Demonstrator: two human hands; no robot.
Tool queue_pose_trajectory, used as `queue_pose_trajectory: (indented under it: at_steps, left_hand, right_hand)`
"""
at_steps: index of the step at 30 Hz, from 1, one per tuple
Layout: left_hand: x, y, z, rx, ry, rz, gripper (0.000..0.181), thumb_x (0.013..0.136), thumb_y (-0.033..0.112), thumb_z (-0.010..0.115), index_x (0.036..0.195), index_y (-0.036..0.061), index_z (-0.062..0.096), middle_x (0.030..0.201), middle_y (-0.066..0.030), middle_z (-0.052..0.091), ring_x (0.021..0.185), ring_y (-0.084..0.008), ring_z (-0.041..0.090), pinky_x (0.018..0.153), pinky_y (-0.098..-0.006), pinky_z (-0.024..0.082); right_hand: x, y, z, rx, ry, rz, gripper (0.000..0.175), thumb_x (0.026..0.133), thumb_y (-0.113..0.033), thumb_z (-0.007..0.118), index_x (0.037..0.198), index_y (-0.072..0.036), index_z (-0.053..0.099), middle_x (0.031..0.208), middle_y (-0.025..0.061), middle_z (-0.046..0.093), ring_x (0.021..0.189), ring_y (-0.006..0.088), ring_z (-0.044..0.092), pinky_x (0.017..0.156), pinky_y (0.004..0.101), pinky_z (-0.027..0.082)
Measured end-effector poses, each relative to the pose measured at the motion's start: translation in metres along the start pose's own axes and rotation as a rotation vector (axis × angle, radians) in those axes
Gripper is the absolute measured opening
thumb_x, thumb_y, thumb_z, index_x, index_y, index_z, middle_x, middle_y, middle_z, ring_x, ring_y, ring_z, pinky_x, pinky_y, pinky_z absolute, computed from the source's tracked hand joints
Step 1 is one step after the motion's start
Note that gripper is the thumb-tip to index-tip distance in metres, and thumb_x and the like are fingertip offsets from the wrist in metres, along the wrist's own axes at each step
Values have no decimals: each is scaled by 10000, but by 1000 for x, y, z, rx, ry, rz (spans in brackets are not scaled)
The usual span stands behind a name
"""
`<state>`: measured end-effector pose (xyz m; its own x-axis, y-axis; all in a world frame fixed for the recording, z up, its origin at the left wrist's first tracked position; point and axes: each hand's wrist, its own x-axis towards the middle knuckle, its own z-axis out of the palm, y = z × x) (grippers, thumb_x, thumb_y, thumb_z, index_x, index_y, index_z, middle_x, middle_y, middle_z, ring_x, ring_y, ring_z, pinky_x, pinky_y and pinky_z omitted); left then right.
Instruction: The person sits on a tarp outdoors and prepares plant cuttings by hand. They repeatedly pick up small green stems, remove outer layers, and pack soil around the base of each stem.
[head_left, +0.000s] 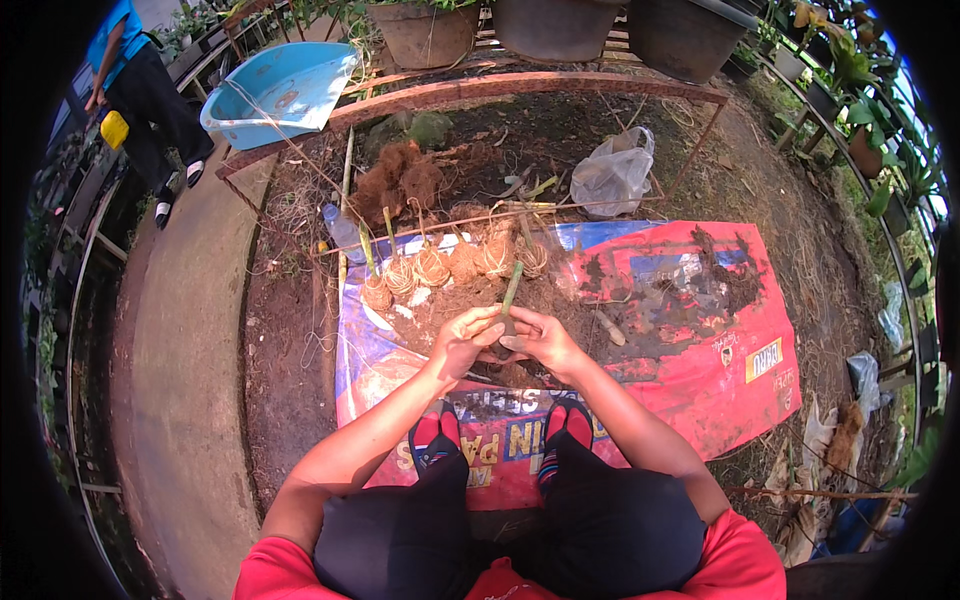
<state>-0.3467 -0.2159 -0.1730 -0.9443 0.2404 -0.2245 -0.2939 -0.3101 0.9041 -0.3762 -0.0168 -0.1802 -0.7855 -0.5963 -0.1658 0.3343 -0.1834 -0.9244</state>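
A green plant stem (512, 289) with a dark soil-covered base stands upright between my two hands. My left hand (466, 334) grips the base from the left, and the fingers of my right hand (541, 339) close on it from the right. Just beyond them, several fibre balls bound with string, such as this one (433, 266), lie in a row, some with cut stems sticking up. Loose brown soil and fibre (480, 300) lie around them on a red and blue printed plastic sheet (720, 412). A short pale stem piece (611, 328) rests to the right of my hands.
Past the sheet are a plastic bottle (343, 229), a heap of coconut fibre (401, 180) and a clear plastic bag (613, 172). A rusty metal frame (525, 86) crosses behind, bearing a blue basin (277, 90) and large pots (427, 34). Another person (146, 90) stands at upper left.
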Motion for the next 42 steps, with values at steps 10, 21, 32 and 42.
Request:
queue_pose_trajectory:
  at_steps: [10, 21, 32, 42]
  left_hand:
    - [-1, 1, 0, -3, -10, -13, 548, 961, 189, 688, 1434, -3, 487, 1293, -143, 637, 1070, -204, 678, 821, -352, 626]
    - [-5, 4, 1, 35, -36, -27, 532, 975, 140, 665, 1461, 23, 482, 1243, -121, 661, 1004, -183, 696, 816, -331, 633]
    - [-3, 3, 0, 28, -13, -72, 559, 998, 285, 643, 1482, 62, 474, 1262, -107, 651, 981, -173, 681, 847, -324, 585]
    - [5, -11, 0, 196, 69, -15, 506, 1007, 306, 615, 1439, 68, 499, 1355, -132, 601, 1101, -180, 641, 891, -293, 533]
  right_hand:
    - [-3, 0, 1, 98, -46, -45, 610, 951, -4, 644, 1505, 5, 388, 1284, 123, 644, 1089, 192, 667, 838, 347, 605]
    - [-7, -6, -5, 125, -81, 29, 644, 958, 0, 628, 1522, 42, 320, 1293, 141, 603, 1086, 213, 666, 861, 359, 621]
    - [-1, 1, -6, 199, -29, 36, 533, 982, -49, 625, 1476, -3, 429, 1287, 103, 633, 1108, 197, 666, 876, 352, 598]
    - [1, 5, -3, 13, 216, 55, 512, 947, -82, 695, 1408, 26, 503, 1207, 89, 665, 999, 169, 684, 822, 341, 613]
